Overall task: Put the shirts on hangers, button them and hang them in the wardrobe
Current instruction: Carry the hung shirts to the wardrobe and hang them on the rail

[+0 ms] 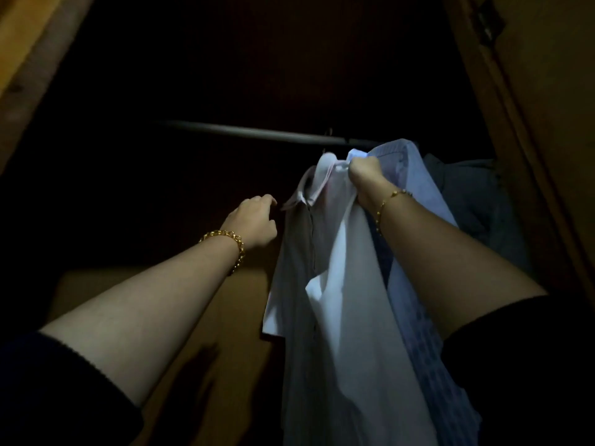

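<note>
A white shirt (335,284) hangs below the dark metal rail (257,133) inside the wardrobe. Its hanger is hidden except for a thin hook (329,134) at the rail. My right hand (365,178) grips the shirt at its collar, just under the rail. My left hand (254,220) hovers beside the shirt's left collar tip, fingers loosely curled and holding nothing. A light blue shirt (405,188) hangs right behind the white one, partly covered by my right forearm.
A dark grey garment (476,201) hangs further right on the rail. The wardrobe's wooden frame (531,140) rises on the right and another wooden edge (29,59) on the left. A wooden shelf or floor panel (225,317) lies below. The interior is very dark.
</note>
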